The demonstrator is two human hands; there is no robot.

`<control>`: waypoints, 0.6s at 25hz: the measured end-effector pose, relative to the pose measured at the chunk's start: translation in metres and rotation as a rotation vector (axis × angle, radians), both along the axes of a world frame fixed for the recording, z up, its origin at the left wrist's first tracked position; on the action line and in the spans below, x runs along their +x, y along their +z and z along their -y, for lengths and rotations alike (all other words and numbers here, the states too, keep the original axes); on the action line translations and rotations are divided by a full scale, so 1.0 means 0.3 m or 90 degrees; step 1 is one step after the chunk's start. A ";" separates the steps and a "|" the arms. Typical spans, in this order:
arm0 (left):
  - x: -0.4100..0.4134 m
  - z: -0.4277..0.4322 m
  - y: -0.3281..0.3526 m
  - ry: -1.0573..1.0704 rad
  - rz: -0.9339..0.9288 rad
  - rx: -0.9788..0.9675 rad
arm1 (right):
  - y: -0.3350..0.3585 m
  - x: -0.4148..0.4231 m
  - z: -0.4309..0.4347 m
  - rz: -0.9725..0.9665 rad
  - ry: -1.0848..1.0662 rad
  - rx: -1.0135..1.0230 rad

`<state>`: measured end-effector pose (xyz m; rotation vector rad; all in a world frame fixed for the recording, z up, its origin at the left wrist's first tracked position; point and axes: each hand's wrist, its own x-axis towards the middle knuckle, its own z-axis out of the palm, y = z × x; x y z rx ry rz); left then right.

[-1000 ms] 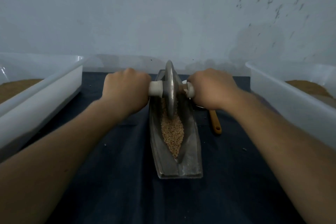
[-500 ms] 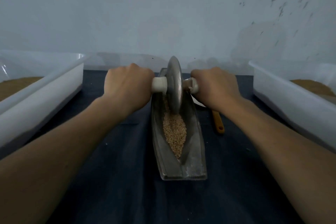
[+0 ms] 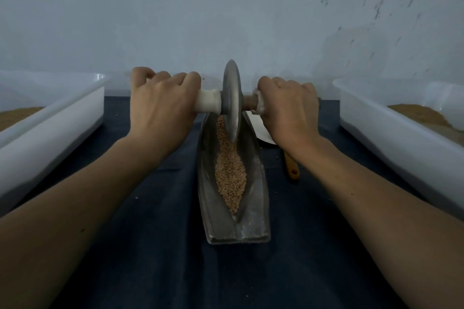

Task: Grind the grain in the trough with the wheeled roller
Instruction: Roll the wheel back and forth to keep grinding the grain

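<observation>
Metal wheeled roller (image 3: 233, 98) in trough (image 3: 254, 208); left hand (image 3: 160, 108), right hand (image 3: 288, 113) knuckles-up, fingers (image 3: 190, 78) curled round handles (image 3: 207, 101)

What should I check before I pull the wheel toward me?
1. The left hand holds the wheeled roller: ok.
2. The right hand holds its other side: ok.
3. The wheel sits inside the trough, at the far end: ok.
4. The grain lies in the groove on the near side: ok.
5. The spoon is clear of the trough: ok.
6. Grain ground fine enough: cannot tell.
</observation>
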<state>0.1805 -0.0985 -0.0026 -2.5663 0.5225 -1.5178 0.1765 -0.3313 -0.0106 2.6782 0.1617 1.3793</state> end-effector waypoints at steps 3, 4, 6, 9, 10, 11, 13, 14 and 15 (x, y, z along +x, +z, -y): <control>0.014 0.005 -0.051 0.009 -0.050 0.009 | -0.027 0.005 -0.005 -0.057 0.000 0.005; 0.019 0.004 -0.056 0.013 -0.055 0.012 | -0.029 0.009 -0.007 -0.065 -0.004 0.004; 0.024 0.002 -0.056 0.018 -0.056 0.015 | -0.029 0.015 -0.009 -0.070 -0.013 0.002; 0.020 0.007 -0.047 0.025 -0.055 0.023 | -0.028 0.018 -0.002 -0.085 -0.015 0.003; 0.018 0.012 -0.044 0.026 -0.057 0.028 | -0.028 0.018 0.002 -0.090 -0.018 0.003; 0.015 0.017 -0.041 0.028 -0.060 0.035 | -0.028 0.017 0.005 -0.093 -0.021 0.004; 0.014 0.021 -0.036 0.033 -0.070 0.042 | -0.026 0.014 0.007 -0.104 -0.022 0.011; 0.014 0.021 -0.035 0.035 -0.075 0.043 | -0.024 0.014 0.007 -0.113 -0.020 0.014; 0.015 0.020 -0.033 0.037 -0.082 0.045 | -0.021 0.015 0.008 -0.123 -0.016 0.017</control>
